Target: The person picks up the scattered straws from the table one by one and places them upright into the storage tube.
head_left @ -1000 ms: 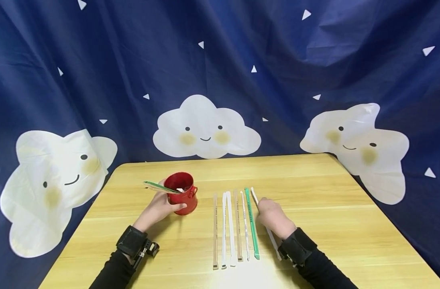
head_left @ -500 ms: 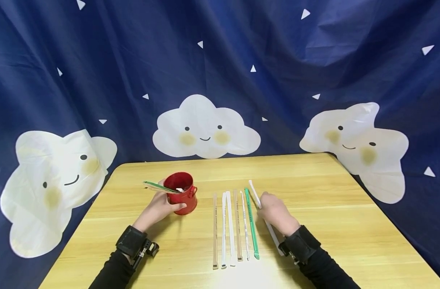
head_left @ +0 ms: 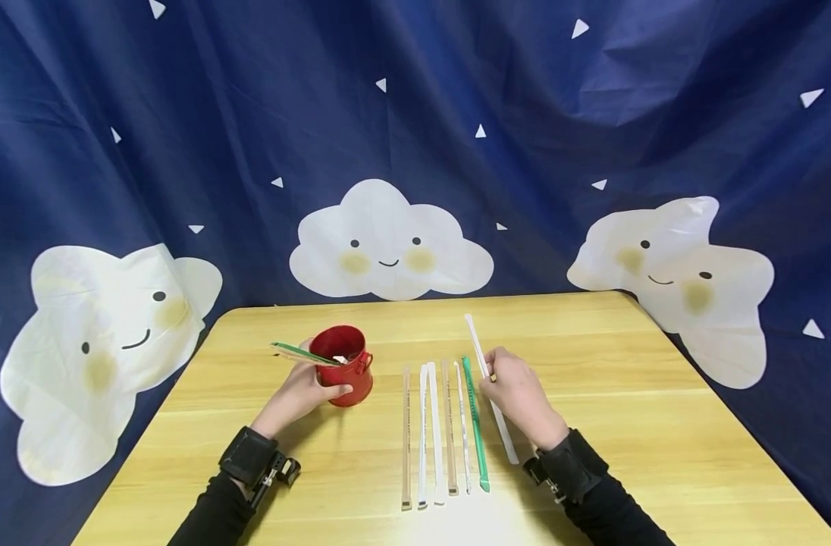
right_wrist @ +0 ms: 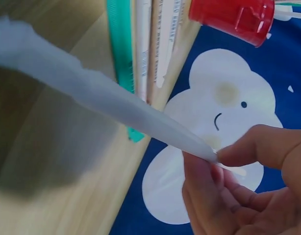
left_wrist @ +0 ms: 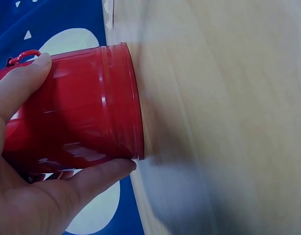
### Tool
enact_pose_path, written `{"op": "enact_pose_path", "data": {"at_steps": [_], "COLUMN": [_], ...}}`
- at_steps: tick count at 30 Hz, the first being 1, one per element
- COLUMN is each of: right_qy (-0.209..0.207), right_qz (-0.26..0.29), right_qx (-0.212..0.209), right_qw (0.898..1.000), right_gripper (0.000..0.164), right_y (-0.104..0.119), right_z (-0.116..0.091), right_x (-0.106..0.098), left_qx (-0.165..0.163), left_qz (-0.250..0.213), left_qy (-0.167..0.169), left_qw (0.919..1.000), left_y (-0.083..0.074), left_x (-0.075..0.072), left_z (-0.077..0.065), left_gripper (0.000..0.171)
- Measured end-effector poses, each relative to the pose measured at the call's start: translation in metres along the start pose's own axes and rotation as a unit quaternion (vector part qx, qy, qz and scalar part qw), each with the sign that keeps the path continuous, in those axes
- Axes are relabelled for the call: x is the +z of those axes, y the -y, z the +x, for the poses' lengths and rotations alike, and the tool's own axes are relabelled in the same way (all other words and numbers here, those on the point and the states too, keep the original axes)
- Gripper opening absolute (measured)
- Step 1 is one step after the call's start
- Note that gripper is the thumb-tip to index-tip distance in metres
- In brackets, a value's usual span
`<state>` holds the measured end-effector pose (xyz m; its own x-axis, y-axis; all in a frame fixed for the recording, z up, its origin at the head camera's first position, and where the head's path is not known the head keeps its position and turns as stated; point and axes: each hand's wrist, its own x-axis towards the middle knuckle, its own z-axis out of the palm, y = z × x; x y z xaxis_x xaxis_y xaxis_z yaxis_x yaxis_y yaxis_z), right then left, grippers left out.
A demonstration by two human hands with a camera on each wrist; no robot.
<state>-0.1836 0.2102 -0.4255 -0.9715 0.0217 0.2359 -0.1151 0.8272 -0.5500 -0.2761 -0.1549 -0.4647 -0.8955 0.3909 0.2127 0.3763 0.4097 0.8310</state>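
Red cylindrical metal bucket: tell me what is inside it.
A slim green straw and at least one slim beige straw lean out of the bucket; a small white piece shows within. The near wall hides its bottom and the straws' lower ends.

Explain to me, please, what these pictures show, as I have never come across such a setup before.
There is no machine at work here, just a person's two bare hands. The wide picture comes from a camera worn on the head; each close-up comes from a camera worn on one wrist. On the table, six slim sticks, probably wrapped straws, lie side by side: two tan, three white and one green. The left hand grips a small red bucket, with a green stick and a tan one poking out over its rim. The right hand pinches another white stick. Behind hangs a dark blue curtain with smiling clouds.
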Motion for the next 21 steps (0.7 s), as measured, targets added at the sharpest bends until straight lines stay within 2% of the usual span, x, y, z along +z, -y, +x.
{"op": "enact_pose_path", "data": {"at_steps": [6, 11, 17, 21], "right_qy": [-0.052, -0.097, -0.138, -0.167], "right_qz": [0.024, 0.045, 0.094, 0.107], "right_qx": [-0.030, -0.066, -0.108, -0.148], "right_qw": [0.998, 0.992, 0.980, 0.969], "right_gripper": [0.028, 0.028, 0.027, 0.025], "right_y": [0.011, 0.015, 0.018, 0.022], "right_z": [-0.001, 0.000, 0.000, 0.001], "right_x": [-0.001, -0.001, 0.004, 0.009], "left_qx": [0.005, 0.012, 0.009, 0.009], "left_qz": [0.002, -0.006, 0.001, 0.004], "left_qy": [-0.004, -0.002, 0.000, 0.001], "left_qw": [1.0000, 0.9999, 1.0000, 0.9999], "left_y": [-0.010, -0.021, -0.007, 0.001], "left_x": [0.002, 0.002, 0.001, 0.000], "left_z": [-0.002, -0.003, -0.001, 0.001], "left_gripper": [0.085, 0.083, 0.084, 0.085]}}
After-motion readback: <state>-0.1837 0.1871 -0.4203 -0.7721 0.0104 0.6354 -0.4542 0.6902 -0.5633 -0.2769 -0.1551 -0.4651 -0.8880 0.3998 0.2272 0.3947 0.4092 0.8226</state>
